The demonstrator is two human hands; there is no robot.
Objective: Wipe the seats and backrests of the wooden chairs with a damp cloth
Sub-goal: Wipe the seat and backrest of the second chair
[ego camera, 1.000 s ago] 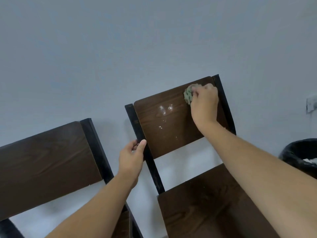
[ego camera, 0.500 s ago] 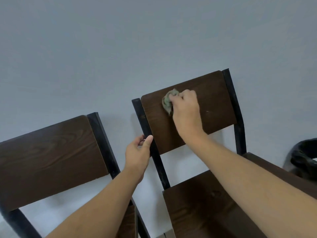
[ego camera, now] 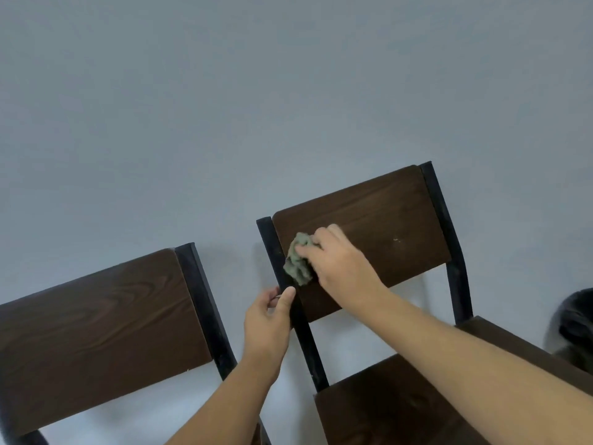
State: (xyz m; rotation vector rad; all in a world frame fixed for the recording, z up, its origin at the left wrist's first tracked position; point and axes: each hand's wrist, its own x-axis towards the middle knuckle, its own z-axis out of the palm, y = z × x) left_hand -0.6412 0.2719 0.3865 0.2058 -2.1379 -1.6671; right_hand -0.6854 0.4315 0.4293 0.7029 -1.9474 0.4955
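Note:
Two dark wooden chairs with black metal frames stand against a pale wall. My right hand point(ego camera: 340, 264) presses a crumpled green cloth point(ego camera: 298, 263) against the left part of the right chair's backrest point(ego camera: 385, 220). My left hand point(ego camera: 268, 322) grips that chair's black left post point(ego camera: 301, 329) just below the cloth. The right chair's seat point(ego camera: 385, 412) lies under my right forearm. The left chair's backrest point(ego camera: 96, 329) is untouched at the lower left.
A black bin point(ego camera: 576, 326) stands at the right edge beside the right chair. The plain pale wall point(ego camera: 288, 91) fills the upper half of the view behind both chairs.
My right hand has dragged the cloth across the backrest from its upper right corner to its left side. My left hand has kept its grip on the post.

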